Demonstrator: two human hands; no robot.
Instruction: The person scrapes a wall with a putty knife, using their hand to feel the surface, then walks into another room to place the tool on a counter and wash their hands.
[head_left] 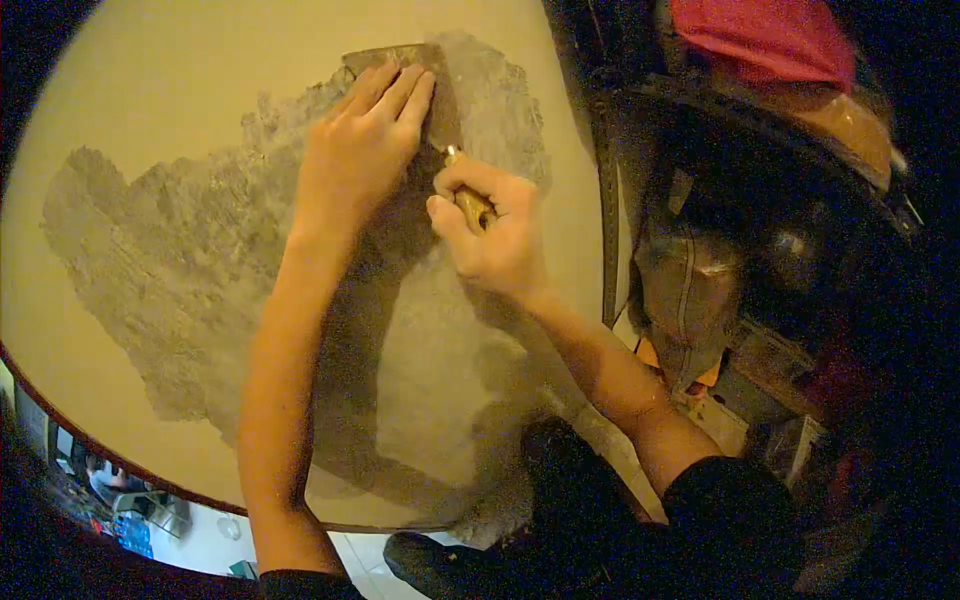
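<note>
A wide scraper (395, 52) with a flat blade lies against a pale surface (200, 90), over a rough grey patch (180, 270). My left hand (372, 130) presses on the blade from above, its fingers stretched out side by side toward the blade's top edge. Lower right of it, my right hand (490, 225) is closed around the scraper's yellowish handle (472, 205), with the handle's end showing between thumb and fingers. Part of the blade is hidden under my left hand.
On the right, dark bags and a pink cloth (765, 40) are piled beside the surface's edge. A grey pouch (690, 290) hangs lower. A dark shoe (430, 565) is at the bottom. Small blurred items and blue bottles (133, 535) show at the lower left.
</note>
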